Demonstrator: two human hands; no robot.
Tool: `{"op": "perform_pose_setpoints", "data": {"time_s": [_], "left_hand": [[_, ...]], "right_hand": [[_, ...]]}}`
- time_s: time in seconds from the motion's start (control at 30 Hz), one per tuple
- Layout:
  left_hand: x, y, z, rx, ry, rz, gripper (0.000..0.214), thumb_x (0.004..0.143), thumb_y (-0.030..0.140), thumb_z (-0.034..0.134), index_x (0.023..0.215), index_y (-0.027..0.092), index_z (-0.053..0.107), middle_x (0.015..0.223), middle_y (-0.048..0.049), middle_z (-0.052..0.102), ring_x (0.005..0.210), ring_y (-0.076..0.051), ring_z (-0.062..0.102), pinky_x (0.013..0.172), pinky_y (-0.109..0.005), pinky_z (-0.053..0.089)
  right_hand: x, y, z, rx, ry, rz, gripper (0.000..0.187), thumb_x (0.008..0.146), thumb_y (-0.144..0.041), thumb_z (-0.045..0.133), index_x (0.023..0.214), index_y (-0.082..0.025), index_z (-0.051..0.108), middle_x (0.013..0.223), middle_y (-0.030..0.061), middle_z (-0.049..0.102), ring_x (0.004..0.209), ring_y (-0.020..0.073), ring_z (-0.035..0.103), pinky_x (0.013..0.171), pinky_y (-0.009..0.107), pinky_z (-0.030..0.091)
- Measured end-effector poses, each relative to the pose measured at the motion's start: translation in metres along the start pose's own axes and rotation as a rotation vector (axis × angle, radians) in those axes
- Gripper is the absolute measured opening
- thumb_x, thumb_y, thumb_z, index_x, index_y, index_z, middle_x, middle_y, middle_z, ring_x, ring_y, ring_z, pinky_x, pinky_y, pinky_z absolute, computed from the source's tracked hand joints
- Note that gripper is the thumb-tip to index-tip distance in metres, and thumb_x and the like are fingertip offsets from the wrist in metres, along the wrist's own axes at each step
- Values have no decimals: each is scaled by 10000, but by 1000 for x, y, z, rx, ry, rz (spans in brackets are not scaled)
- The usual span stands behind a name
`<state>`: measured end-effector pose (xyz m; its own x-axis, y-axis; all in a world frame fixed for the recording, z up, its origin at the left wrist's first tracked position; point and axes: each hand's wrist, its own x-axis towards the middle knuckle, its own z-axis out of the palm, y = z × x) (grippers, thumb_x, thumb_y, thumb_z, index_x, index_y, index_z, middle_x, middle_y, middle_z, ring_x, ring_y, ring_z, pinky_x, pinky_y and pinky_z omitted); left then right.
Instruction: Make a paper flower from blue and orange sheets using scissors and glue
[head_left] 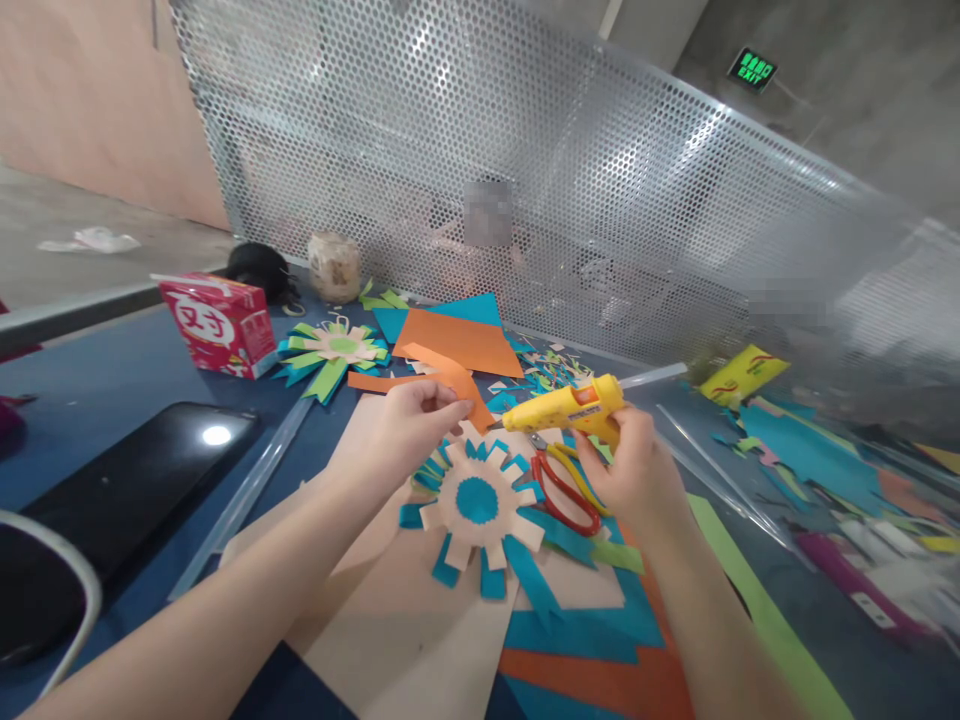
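Note:
Pinched in my left hand (414, 425) is an orange paper strip (456, 380), its end hanging toward the centre. My right hand (624, 465) grips a yellow hot glue gun (566, 403) by its handle, a clear glue stick coming out of its back. The gun's nozzle touches or nearly touches the lower end of the strip; I cannot tell which. Below both hands lies a paper rosette (478, 500) in blue and pale pink with ribbon tails. Scissors (566, 485) with red and yellow handles rest beside it, under the gun.
A finished-looking green and blue rosette (341, 348) lies by a red drink carton (217, 325). A black phone (127, 510) is at left. Orange paper (457, 340), paper scraps (551, 370) and glue sticks (727, 485) spread around. A perforated metal screen (390, 130) borders the back.

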<state>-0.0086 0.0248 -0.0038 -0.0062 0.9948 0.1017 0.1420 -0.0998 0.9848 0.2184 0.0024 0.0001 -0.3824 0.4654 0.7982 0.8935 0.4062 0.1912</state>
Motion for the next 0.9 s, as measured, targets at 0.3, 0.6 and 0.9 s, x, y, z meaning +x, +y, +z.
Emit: {"op": "perform_pose_setpoints", "data": {"time_s": [0.3,0.6,0.9], "left_hand": [[2,-3,0,-17,8,-14,201,663,286,599,536,164,502,511,10,562,472,-97,501,467,-216,373],[1,0,0,-24,15,-12,209,665,273,600,516,164,504,495,13,557,460,-89,496,450,-204,368],[2,-1,-1,-38,22,-8,201,651,284,605,522,166,505,498,16,550,447,-92,506,438,-203,374]], "right_hand": [[0,3,0,-23,3,2,195,783,-242,489,932,-191,374,745,79,593,654,237,618,458,304,464],[1,4,-2,-66,14,-11,161,785,-225,464,913,-198,369,705,71,582,634,240,616,443,305,461],[5,3,-3,-68,24,-53,135,790,-205,440,895,-210,355,717,77,590,624,235,603,464,309,462]]}}
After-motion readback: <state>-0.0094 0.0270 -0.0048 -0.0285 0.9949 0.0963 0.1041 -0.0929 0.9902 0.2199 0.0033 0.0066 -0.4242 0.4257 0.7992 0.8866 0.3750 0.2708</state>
